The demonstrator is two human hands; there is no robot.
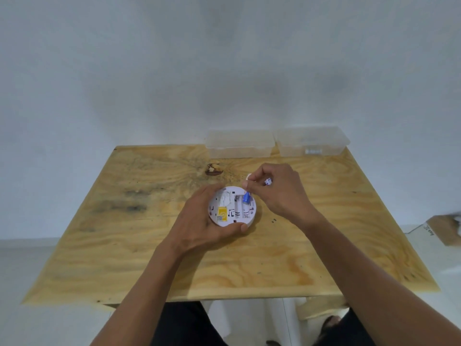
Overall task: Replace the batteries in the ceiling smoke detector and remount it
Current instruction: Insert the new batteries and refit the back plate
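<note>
The round white smoke detector [225, 208] lies back-side up on the wooden table [149, 245], showing a yellow label and an open battery bay. My left hand [199, 221] grips its rim from the left and front. My right hand [277, 193] pinches a blue-and-white battery [247, 198] by its top end, tilted over the right slot of the bay. A second battery's end [268, 181] pokes out between that hand's curled fingers.
Two clear plastic boxes [240, 143] [311, 141] stand side by side at the table's far edge against the white wall. A dark knot [213, 169] marks the wood behind the detector. A cardboard piece [446, 231] lies on the floor at the right.
</note>
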